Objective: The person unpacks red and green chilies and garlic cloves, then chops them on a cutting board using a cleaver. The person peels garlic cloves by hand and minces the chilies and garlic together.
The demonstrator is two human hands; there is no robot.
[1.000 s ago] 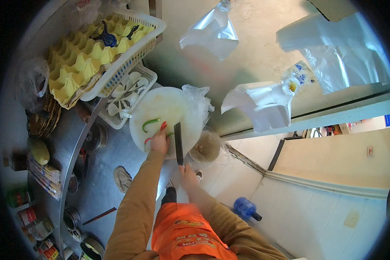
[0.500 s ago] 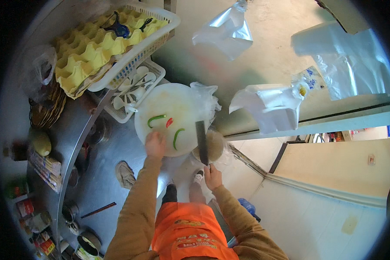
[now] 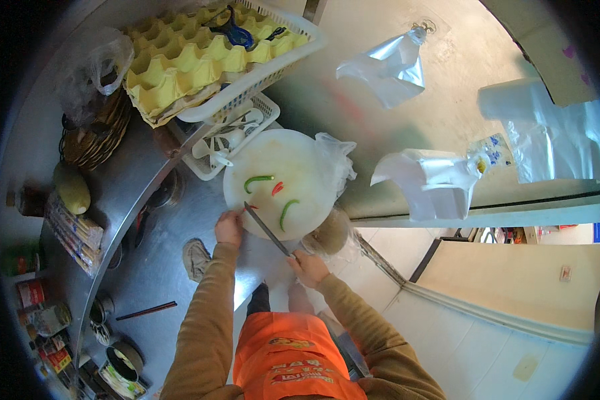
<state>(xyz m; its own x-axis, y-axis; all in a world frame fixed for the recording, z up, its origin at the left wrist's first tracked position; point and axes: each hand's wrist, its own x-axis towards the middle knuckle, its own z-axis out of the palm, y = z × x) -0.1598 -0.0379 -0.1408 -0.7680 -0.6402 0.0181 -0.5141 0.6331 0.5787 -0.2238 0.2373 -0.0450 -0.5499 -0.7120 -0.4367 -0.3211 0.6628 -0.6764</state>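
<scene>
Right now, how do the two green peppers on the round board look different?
The left green pepper lies mostly sideways; the right green pepper runs mostly up and down the picture. The left pepper is farther from the person; the right pepper is nearer. The left pepper lies beyond the tip of the knife; the right pepper is right of its blade. Both are thin, curved and on the white board.

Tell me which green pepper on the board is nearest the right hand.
The lower green pepper, curving mostly up and down, is nearest the right hand; the upper-left green pepper lies farther off.
</scene>
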